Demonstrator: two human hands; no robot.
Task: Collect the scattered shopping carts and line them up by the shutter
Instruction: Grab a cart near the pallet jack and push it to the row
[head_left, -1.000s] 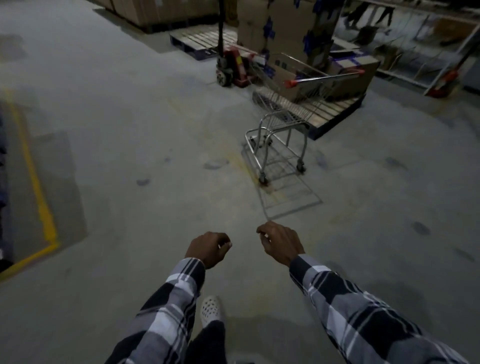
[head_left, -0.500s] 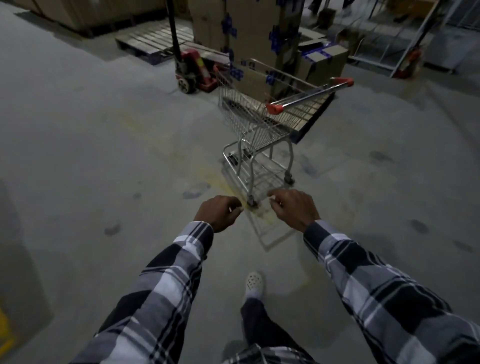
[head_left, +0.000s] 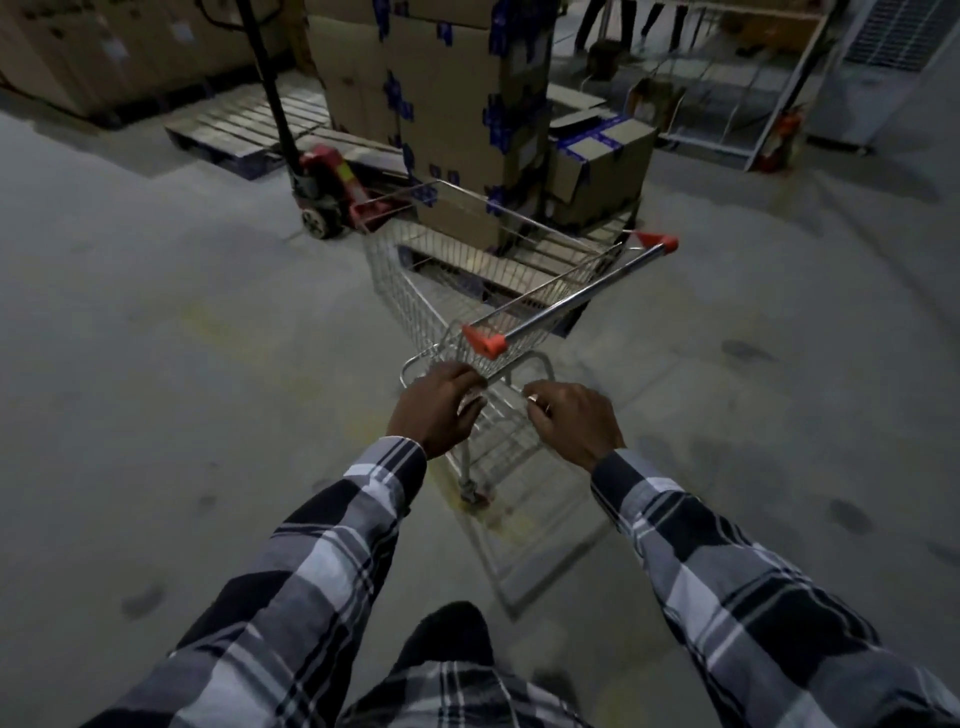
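Observation:
A silver wire shopping cart (head_left: 467, 275) with a metal handle bar (head_left: 571, 296) and red end caps stands on the concrete floor just ahead of me, its handle running diagonally. My left hand (head_left: 439, 410) and my right hand (head_left: 571, 421) are stretched forward side by side, just short of the handle bar. Both have their fingers curled in and hold nothing. The hands cover part of the cart's lower frame. No shutter is in view.
A red pallet jack (head_left: 324, 182) stands left of the cart. Stacked cardboard boxes (head_left: 457, 104) on a wooden pallet sit right behind it. An empty pallet (head_left: 234, 130) lies at the back left, and metal racking (head_left: 727, 104) at the back right. A person's legs (head_left: 628, 23) show far back.
I have walked up to the cart, which has gone from several steps away to just beyond my hands. Both hands have risen toward the handle, still curled.

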